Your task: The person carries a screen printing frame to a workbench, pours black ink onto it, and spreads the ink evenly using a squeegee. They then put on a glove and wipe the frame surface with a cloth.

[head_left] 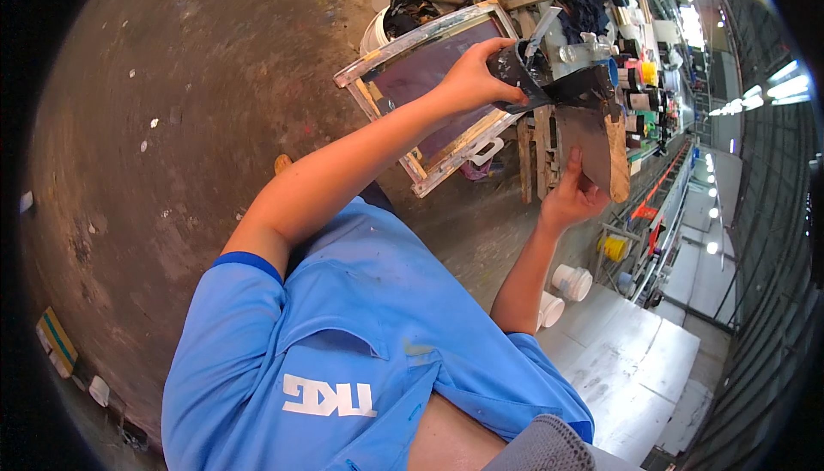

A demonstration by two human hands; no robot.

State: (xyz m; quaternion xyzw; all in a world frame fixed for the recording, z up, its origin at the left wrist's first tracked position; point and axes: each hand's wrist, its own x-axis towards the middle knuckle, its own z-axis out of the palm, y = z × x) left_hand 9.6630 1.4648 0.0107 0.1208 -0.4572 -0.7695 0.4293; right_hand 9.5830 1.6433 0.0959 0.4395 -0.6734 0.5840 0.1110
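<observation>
My left hand (482, 76) is wrapped around a black, ink-smeared tub (510, 76), tilted on its side. A pale flat strip (542, 28) sticks out beside its mouth. My right hand (573, 198) grips a grey board (592, 146) from below, thumb on its face. The board has a bare wooden edge (618, 162). Black ink (582, 86) coats the board's upper end, which meets the tub's mouth. Whether a strand of ink joins the two is hard to tell.
A wooden-framed printing screen (429, 85) leans beyond my left forearm, near a white bucket (375, 35). Bottles and jars crowd a bench (635, 85) at the far right. White tubs (572, 282) stand beside a pale sheet-topped table (618, 359). A yellow tub (613, 248) is farther off.
</observation>
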